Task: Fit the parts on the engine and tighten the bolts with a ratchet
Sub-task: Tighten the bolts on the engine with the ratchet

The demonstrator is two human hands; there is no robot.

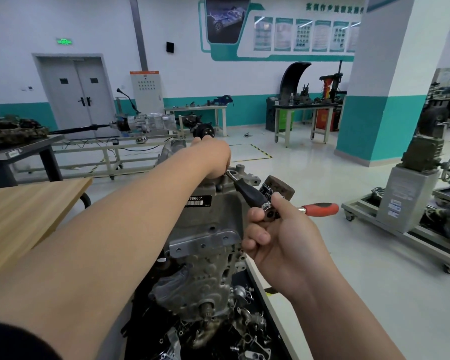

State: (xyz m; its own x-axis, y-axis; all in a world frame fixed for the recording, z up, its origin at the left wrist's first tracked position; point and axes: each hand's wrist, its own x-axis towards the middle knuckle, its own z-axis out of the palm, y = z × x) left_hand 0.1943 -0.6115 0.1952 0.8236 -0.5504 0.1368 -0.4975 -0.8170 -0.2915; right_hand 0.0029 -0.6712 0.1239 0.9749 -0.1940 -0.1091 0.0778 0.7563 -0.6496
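While the right hand (278,237) pinches the head of the ratchet (307,209) between thumb and fingers, the black extension (250,190) slants up to the top of the engine (205,255). There the left hand (213,157) covers its tip, grasp not discernible. Risk: driven at a slant, the tip may slip off, rounding the fastener or striking the left fingers.

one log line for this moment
left hand: at tip of extension on engine | right hand: holds ratchet head | red handle: free

Head-worn wide view, facing forward and down; close over engine (213,216)
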